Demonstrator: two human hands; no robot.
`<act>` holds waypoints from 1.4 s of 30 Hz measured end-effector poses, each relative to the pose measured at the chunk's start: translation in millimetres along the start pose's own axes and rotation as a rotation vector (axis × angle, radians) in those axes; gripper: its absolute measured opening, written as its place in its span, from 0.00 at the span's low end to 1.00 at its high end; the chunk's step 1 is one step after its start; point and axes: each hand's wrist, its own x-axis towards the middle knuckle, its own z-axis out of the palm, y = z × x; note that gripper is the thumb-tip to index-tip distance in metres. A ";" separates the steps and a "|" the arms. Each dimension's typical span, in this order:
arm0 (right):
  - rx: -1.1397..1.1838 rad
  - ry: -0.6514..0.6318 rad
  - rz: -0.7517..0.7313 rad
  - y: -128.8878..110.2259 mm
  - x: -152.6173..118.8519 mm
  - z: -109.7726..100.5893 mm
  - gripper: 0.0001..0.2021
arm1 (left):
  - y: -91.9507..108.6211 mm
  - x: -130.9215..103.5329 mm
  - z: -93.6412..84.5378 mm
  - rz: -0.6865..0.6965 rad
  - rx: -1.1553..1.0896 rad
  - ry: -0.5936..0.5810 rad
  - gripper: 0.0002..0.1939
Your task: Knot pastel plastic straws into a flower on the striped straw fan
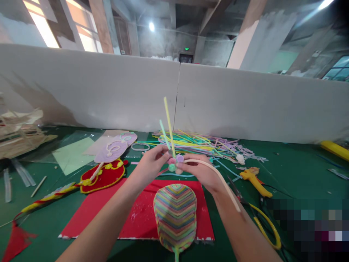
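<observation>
Above the red board, both my hands are closed around a small cluster of coiled pipe cleaners [172, 167], with pink, purple, green and peach rolls side by side. My left hand [155, 162] pinches the left side, where a yellow pipe cleaner [169, 122] and a shorter green one [164, 134] stick up. My right hand [198, 168] grips the right side; a long pale pipe cleaner [218, 174] runs from there over my wrist. Nearest to me is a leaf-shaped fan [176, 214] covered in striped pastel pipe cleaners, partly lying over the red board [139, 222].
A pile of loose pipe cleaners [193, 142] lies behind my hands. To the left are a red fan with yellow trim [105, 180], a purple fan piece [114, 147] and green paper [73, 154]. A yellow glue gun [256, 182] and scissors [268, 222] lie right. A white partition [109, 91] stands behind.
</observation>
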 end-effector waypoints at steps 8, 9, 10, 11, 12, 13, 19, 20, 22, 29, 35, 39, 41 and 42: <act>-0.027 0.014 0.005 1.7 1.0 -3.4 0.12 | -1.3 -1.7 1.9 0.028 0.138 -0.070 0.06; -0.029 0.023 -0.018 1.4 1.1 -3.3 0.11 | -2.6 -1.2 1.9 0.021 0.136 -0.056 0.07; -0.027 0.025 -0.043 0.9 1.2 -3.3 0.10 | -3.7 -0.8 1.9 0.012 0.136 -0.033 0.08; -0.018 0.022 -0.063 0.3 1.3 -3.4 0.09 | -4.5 -0.5 2.0 0.003 0.136 -0.003 0.08; -0.001 0.022 -0.072 -0.4 1.5 -3.5 0.09 | -4.8 -0.3 2.2 -0.007 0.133 0.028 0.09; 0.019 0.022 -0.068 -0.7 1.7 -3.7 0.09 | -4.9 -0.2 2.7 -0.017 0.126 0.055 0.10; 0.009 0.087 -0.083 3.1 4.1 -1.5 0.11 | -5.1 -1.9 11.5 -0.030 0.043 0.152 0.10; 0.015 0.102 -0.082 3.6 4.5 -0.2 0.12 | -5.5 -2.5 13.2 -0.033 0.039 0.175 0.10; 0.042 0.131 -0.073 3.7 5.1 2.5 0.13 | -6.3 -3.6 15.5 -0.039 0.034 0.218 0.10; 0.074 0.138 -0.079 1.0 4.4 1.1 0.14 | -9.0 -2.6 11.4 -0.096 -0.039 0.152 0.10; 0.087 0.141 -0.099 0.8 3.5 -2.0 0.14 | -10.8 -1.3 8.4 -0.115 -0.039 0.155 0.10; 0.228 0.106 -0.059 0.0 3.2 -5.2 0.14 | -11.7 -0.7 9.6 -0.130 -0.077 0.174 0.09; 0.305 0.057 -0.053 -1.2 2.8 -7.4 0.14 | -10.7 -1.0 10.0 -0.129 -0.099 0.175 0.08; 0.333 0.044 -0.052 -2.2 2.4 -8.0 0.14 | -9.5 -1.7 10.2 -0.120 -0.113 0.175 0.09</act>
